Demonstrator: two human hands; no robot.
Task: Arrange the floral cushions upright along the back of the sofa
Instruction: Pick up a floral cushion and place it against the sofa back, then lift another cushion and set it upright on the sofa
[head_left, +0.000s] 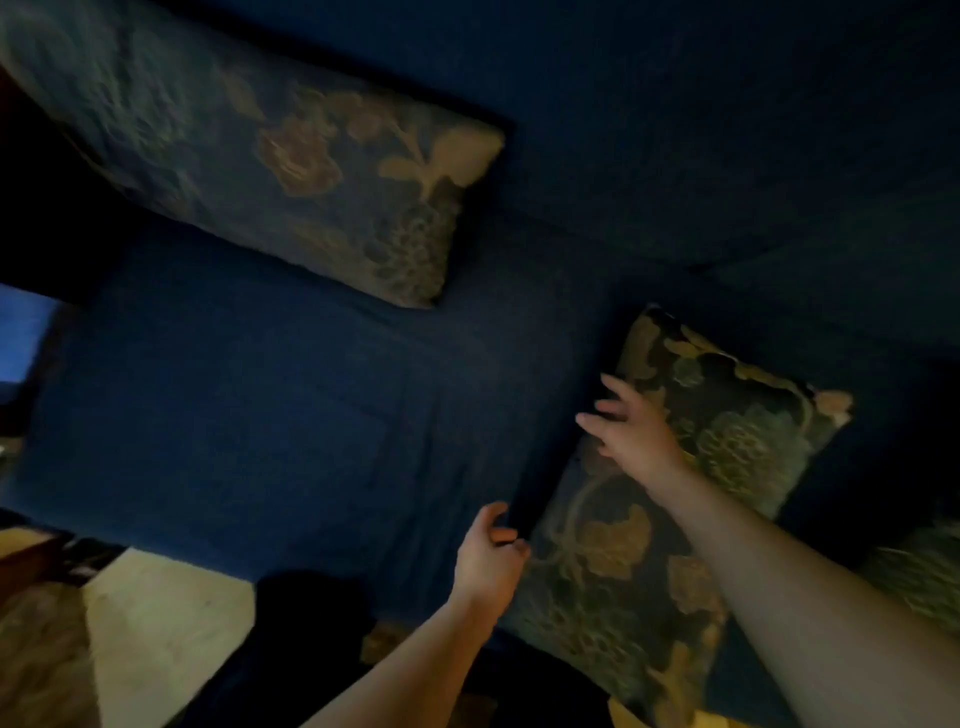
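Head view: on the dark blue fabric sofa (249, 415) a dark floral-patterned square cushion (649, 519) lies flat at four o'clock. My left hand (491, 556) pinches its near-left edge — my right hand (631, 431) hovers above it, fingers spread, gripping nothing. Another floral cushion (291, 171) leans against the backrest at eleven o'clock.

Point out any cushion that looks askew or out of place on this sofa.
The near cushion lies flat on the seat, skewed diagonally rather than propped against the sofa back. The left hand grips its edge; the right hand hovers open above it. The far cushion also sits at a slant.
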